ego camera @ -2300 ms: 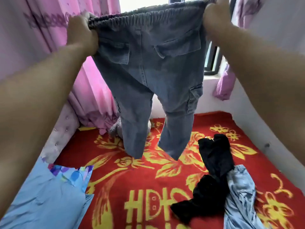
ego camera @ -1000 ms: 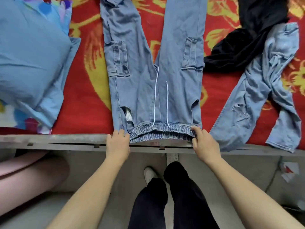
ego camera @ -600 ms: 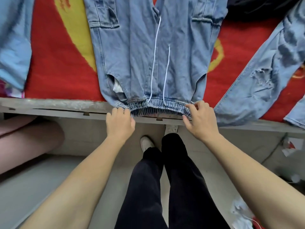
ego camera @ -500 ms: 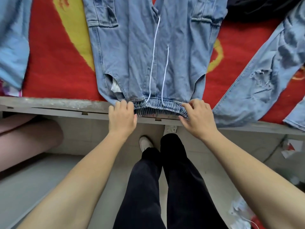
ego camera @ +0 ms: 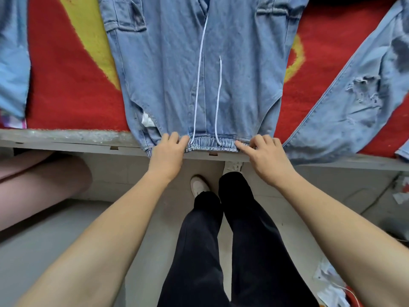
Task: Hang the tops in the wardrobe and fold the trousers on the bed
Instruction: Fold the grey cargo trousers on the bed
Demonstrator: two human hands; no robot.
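Lying flat on the red bed cover (ego camera: 66,85), upper centre of frame: blue cargo trousers (ego camera: 172,74), long axis running up-down, waistband (ego camera: 210,146) pointing at the lower edge, legs heading off the top. Gripping the waistband's ends with curled fingers: left hand (ego camera: 166,156), right hand (ego camera: 269,157). Sprawling at upper right: ripped jeans (ego camera: 354,96).

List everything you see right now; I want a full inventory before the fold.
drawstring jeans: one, blue, flat on blanket, waistband at bed edge
ripped jeans: one, light blue, right of them
blanket: one, red and yellow, covering bed
pillow: one, blue, far left
bed edge: one, grey, below blanket
pink padded object: one, lower left
paper scraps: several, white, floor at right
legs: two, black trousers, white shoes
left hand: one, grips waistband's left end
right hand: one, grips waistband's right end
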